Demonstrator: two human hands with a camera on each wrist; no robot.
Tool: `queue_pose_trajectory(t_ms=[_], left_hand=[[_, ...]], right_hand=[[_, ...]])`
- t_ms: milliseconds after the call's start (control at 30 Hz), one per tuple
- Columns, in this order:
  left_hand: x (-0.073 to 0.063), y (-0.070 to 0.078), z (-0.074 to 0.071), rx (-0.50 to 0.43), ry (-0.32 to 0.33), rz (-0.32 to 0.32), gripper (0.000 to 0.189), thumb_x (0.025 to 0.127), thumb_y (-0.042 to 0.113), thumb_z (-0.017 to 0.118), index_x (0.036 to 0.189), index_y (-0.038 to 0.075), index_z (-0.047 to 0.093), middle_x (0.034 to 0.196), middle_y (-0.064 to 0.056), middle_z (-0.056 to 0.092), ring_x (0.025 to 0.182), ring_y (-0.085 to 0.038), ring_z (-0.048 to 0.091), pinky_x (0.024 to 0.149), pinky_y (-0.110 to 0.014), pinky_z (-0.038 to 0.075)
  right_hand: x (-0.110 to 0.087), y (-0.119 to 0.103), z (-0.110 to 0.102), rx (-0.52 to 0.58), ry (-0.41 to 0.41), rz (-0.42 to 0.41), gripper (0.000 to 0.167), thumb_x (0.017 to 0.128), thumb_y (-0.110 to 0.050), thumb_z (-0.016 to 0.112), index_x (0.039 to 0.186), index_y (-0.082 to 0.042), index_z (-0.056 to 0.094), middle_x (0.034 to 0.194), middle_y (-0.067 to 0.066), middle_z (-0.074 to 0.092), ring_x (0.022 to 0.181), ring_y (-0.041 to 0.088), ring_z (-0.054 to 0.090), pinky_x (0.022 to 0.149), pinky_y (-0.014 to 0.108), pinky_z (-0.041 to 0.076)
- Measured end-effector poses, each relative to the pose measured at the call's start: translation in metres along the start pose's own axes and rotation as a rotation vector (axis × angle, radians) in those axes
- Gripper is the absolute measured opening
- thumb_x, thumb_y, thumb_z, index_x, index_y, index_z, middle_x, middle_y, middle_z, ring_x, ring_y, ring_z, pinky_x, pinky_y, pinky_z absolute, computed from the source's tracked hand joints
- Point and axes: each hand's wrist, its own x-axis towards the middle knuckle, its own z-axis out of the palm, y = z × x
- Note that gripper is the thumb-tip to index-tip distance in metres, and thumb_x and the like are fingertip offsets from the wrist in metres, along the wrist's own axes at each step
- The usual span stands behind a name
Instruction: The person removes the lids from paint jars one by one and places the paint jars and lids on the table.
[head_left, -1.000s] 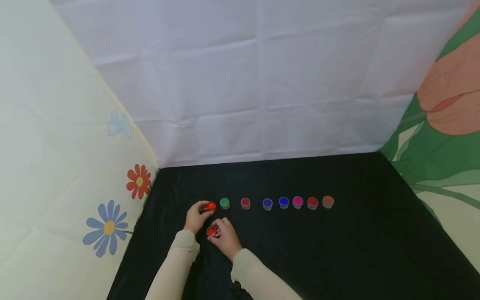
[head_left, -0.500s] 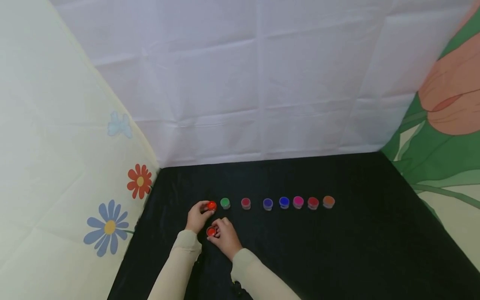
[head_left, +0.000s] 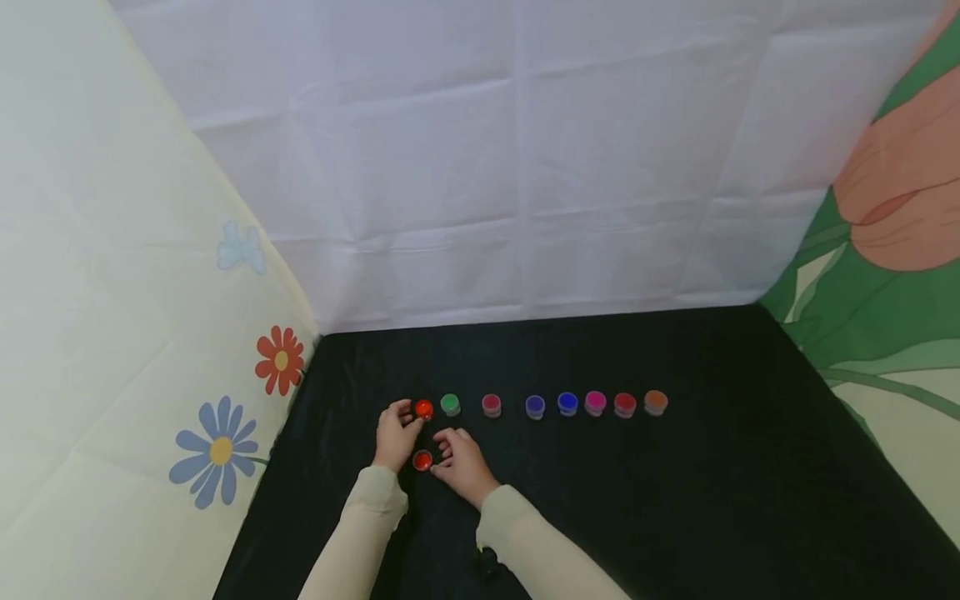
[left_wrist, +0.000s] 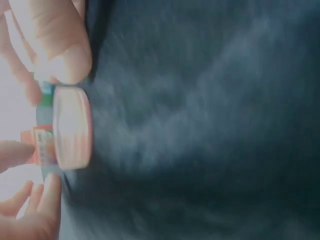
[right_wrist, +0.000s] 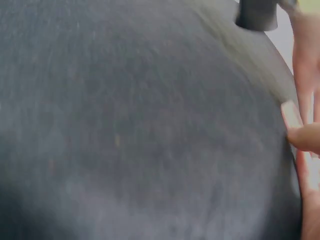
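Observation:
Small round paint pots stand on a black cloth. In the head view my left hand (head_left: 396, 437) is just left of an orange-red pot (head_left: 423, 409), its fingers loosely spread and the thumb at the near edge. In the left wrist view that labelled orange pot (left_wrist: 44, 145) is overlapped by a fingertip of my left hand (left_wrist: 32, 215). Closer to me lies a shallow round piece with red in it (head_left: 422, 460). My right hand (head_left: 465, 467) is beside its right edge, fingers apart and holding nothing. The right wrist view shows mostly cloth, with parts of hands at its right edge.
Right of the orange-red pot a row runs along the cloth (head_left: 675, 500): green pot (head_left: 450, 405), red pot (head_left: 491, 406), purple pot (head_left: 535, 407), then blue, pink, red and orange ones. A white sheet (head_left: 517, 167) hangs behind; printed flowered sheets hang at both sides.
My right hand has let go of the shallow red piece and shifted right. My left fingers have loosened and drawn slightly away from the orange-red pot, which stays where it was.

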Motion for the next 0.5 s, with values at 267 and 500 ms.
queue_pose_trajectory(t_ms=[267, 500], left_hand=[[-0.017, 0.021, 0.006, -0.01, 0.121, 0.024, 0.02, 0.092, -0.002, 0.061, 0.111, -0.002, 0.061, 0.107, -0.017, 0.059, 0.094, -0.031, 0.061, 0.081, -0.045, 0.053], [-0.028, 0.036, 0.024, 0.045, -0.028, 0.044, 0.03, 0.094, -0.003, 0.059, 0.124, -0.007, 0.061, 0.117, -0.023, 0.063, 0.109, -0.037, 0.064, 0.093, -0.051, 0.052]], right_hand=[[0.001, 0.013, -0.016, -0.031, 0.231, 0.0, 0.026, 0.087, 0.007, 0.07, 0.111, 0.004, 0.061, 0.098, 0.011, 0.056, 0.086, 0.024, 0.061, 0.078, 0.035, 0.057], [0.006, 0.008, -0.023, -0.057, 0.236, 0.013, 0.042, 0.087, 0.018, 0.05, 0.129, 0.012, 0.054, 0.122, 0.028, 0.059, 0.112, 0.041, 0.061, 0.094, 0.047, 0.053]])
